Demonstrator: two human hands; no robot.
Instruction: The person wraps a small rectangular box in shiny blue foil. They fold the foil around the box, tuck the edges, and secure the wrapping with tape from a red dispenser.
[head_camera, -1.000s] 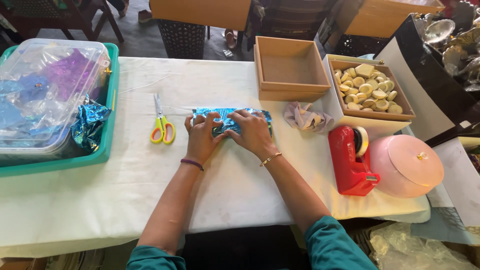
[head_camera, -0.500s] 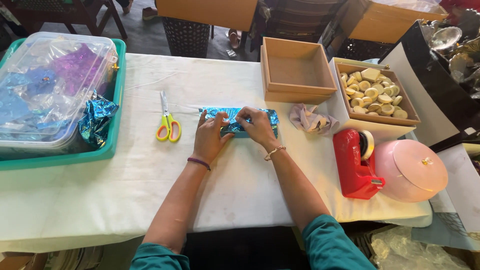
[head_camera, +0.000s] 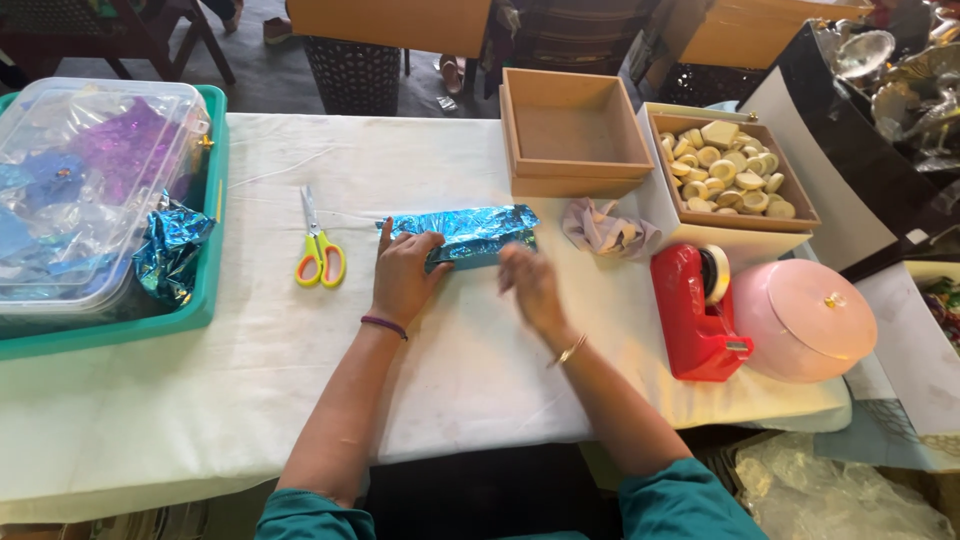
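A small packet wrapped in shiny blue foil (head_camera: 470, 232) lies on the white tablecloth (head_camera: 300, 370). My left hand (head_camera: 402, 275) presses flat on the packet's left end. Lifted off the packet, my right hand (head_camera: 530, 285) hovers blurred just in front of its right end, fingers apart and empty. Yellow-handled scissors (head_camera: 318, 250) lie to the left of my left hand.
A teal tray (head_camera: 205, 280) with a clear lidded box of coloured foils stands at the left. An empty wooden box (head_camera: 570, 135), a wooden box of pale round pieces (head_camera: 730, 170), a crumpled cloth (head_camera: 605, 228), a red tape dispenser (head_camera: 695, 310) and a pink lidded bowl (head_camera: 805, 318) sit at the right.
My right hand has come off the foil packet and drawn back toward me. The left hand stays pressed on it.
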